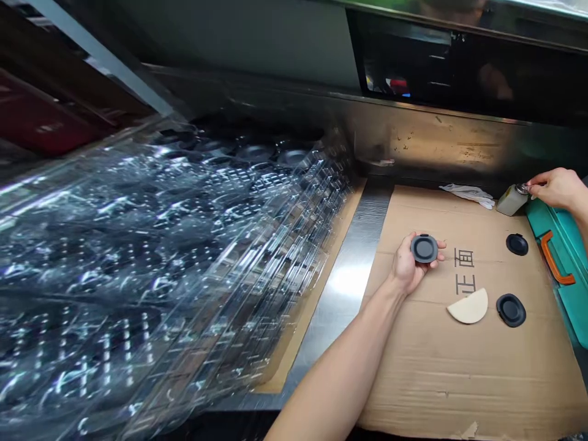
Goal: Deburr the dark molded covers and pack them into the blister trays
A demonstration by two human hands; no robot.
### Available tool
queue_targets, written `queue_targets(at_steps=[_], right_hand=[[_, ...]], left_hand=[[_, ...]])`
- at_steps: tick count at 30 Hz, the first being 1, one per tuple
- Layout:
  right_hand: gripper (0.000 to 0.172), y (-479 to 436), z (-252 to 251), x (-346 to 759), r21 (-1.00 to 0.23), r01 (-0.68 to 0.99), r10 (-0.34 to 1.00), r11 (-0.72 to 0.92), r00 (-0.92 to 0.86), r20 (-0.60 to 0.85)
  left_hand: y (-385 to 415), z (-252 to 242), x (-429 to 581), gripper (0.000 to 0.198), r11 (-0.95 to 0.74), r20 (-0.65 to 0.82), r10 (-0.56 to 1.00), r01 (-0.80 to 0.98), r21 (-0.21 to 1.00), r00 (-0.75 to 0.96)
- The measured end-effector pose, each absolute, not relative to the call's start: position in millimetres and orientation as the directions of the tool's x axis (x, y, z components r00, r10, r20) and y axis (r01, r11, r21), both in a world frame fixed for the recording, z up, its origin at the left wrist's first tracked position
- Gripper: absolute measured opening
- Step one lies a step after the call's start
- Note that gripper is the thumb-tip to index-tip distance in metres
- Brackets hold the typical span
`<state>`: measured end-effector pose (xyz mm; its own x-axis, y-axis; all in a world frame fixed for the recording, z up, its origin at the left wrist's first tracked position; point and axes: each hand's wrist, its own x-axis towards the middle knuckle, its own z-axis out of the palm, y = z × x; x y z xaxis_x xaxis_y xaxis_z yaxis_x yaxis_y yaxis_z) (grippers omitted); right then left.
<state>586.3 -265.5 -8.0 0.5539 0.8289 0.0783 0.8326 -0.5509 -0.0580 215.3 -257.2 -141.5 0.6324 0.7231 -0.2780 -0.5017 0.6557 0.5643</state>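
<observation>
My left hand [407,264] holds a small black oval part [424,248] with a recessed centre, above the cardboard sheet [422,367]. Over at the right, my right hand [557,187] has its fingers closed on the metal top of a small pale bottle [512,201]. Two more black oval parts lie on the cardboard, one [517,244] below the bottle and another [511,310] nearer to me. A cream half-round pad [469,307] rests between my left forearm and the nearer part.
Stacked clear plastic trays [184,257] with black parts in them fill the left side. A teal case [563,257] with an orange handle [555,257] borders the cardboard on the right. A white glove [469,195] lies near the metal back wall [436,138].
</observation>
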Motion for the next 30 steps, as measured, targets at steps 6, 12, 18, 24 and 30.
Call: queue_targets(at_steps=[6, 12, 18, 24, 30], right_hand=[[0.024, -302.8, -22.2, 514.1, -0.294, 0.874, 0.734, -0.387, 0.485, 0.475], [0.017, -349.8, -82.1, 371.5, -0.378, 0.913, 0.841, 0.151, 0.083, 0.535], [0.020, -342.2, -138.5, 338.1, -0.281, 0.953, 0.866, 0.113, 0.044, 0.498], [0.022, -344.9, -143.5, 338.5, -0.236, 0.959, 0.876, 0.157, -0.025, 0.481], [0.023, -339.9, -142.3, 334.3, -0.298, 0.939, 0.880, 0.170, -0.009, 0.474]], left_hand=[[-257.2, -141.3, 214.4, 0.038, 0.666, -0.244, 0.703, -0.499, 0.555, 0.667], [-259.4, -144.0, 214.0, 0.047, 0.692, -0.249, 0.684, -0.501, 0.521, 0.686], [-267.5, -146.4, 219.0, 0.041, 0.682, -0.233, 0.696, -0.523, 0.511, 0.679], [-272.5, -149.5, 221.6, 0.037, 0.730, -0.289, 0.656, -0.487, 0.479, 0.697], [-275.2, -151.8, 224.2, 0.034, 0.734, -0.318, 0.658, -0.486, 0.474, 0.683]])
